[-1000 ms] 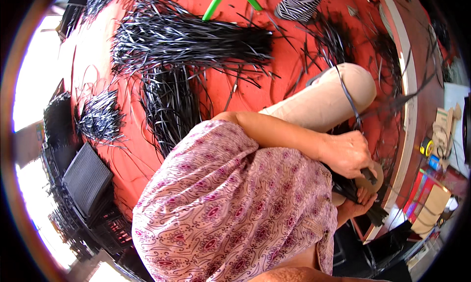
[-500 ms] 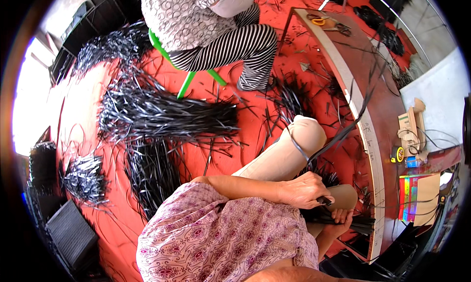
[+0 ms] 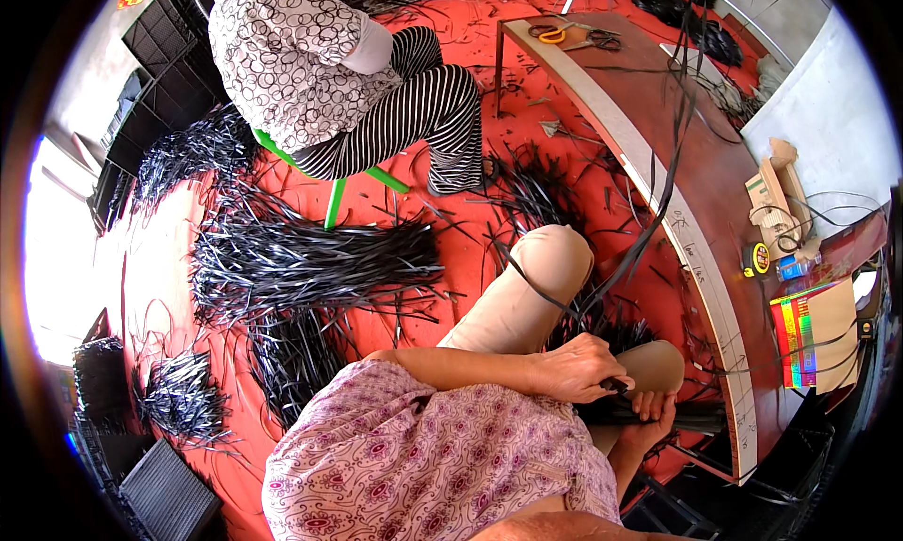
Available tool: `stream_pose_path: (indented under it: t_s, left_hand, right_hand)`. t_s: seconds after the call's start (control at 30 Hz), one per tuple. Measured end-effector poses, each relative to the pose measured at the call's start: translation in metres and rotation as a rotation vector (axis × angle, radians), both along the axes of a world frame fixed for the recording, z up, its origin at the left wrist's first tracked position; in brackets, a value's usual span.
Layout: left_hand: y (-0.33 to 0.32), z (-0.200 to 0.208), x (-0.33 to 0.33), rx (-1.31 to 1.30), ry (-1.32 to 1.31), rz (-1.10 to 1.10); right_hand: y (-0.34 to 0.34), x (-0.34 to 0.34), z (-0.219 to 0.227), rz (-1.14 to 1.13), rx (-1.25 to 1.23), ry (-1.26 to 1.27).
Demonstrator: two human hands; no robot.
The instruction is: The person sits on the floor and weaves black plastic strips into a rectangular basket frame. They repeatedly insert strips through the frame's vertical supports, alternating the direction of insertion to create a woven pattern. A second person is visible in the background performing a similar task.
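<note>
Left hand (image 3: 578,366) and right hand (image 3: 651,421) curl close together.

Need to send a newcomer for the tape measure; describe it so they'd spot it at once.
Find the reddish-brown table along the picture's right side. On it, find the torn brown cardboard; the tape measure lies just below it in this view, left of a small blue container. Its squat yellow-and-black case sets it apart from both.

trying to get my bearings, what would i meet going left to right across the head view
Small black strip pile, green stool, wearer's left hand, right hand, yellow tape measure, rainbow-coloured stack.
</note>
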State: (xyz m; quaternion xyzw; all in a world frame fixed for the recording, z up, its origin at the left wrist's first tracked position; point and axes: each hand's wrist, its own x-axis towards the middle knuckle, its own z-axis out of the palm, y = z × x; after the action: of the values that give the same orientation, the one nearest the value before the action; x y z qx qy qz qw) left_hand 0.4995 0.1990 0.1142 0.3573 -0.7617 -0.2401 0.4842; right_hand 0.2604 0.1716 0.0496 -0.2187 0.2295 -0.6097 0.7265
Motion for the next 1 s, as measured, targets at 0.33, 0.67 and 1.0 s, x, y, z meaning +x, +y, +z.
stream_pose_path:
  t_s: [0.33,0.67,1.0]
  left_hand:
    - [0.004,0.000,0.013,0.014,0.010,0.039]
    - [0.007,-0.001,0.021,0.040,0.010,0.024]
    - [0.004,-0.002,0.021,0.042,0.001,0.005]
  right_hand:
    - [-0.003,0.006,0.003,0.018,0.002,0.013]
    - [-0.006,0.006,0.002,0.011,0.019,0.039]
    - [-0.005,-0.003,-0.007,0.020,-0.012,0.017]
